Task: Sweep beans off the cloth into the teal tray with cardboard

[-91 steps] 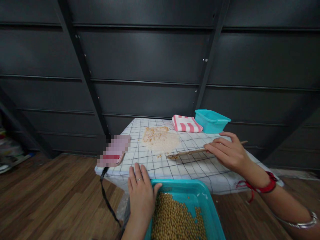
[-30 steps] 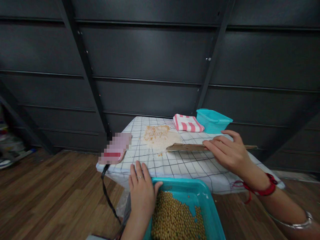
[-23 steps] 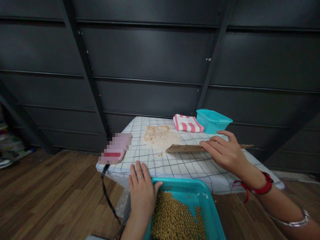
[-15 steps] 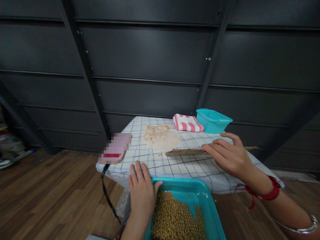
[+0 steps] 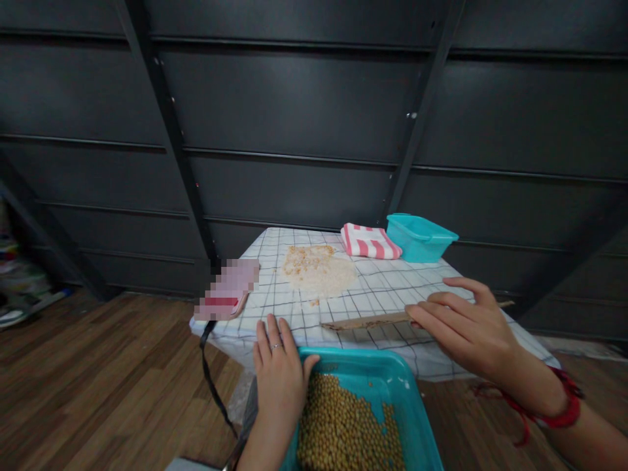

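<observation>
Cardboard strip (image 5: 366,321) has been drawn back toward 6 o'clock, clear of the grain pile (image 5: 318,271), to the counter (image 5: 392,288) edge by the bean tray (image 5: 358,356), its 3 o'clock end pinched in the right hand (image 5: 471,333) grip, while the left hand (image 5: 279,386) grip is spread flat on the tray rim.

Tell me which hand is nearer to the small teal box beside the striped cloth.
The right. The right hand holds the cardboard strip, in front of the small teal box. The left hand grips the bean tray at the near edge, farther off.
</observation>
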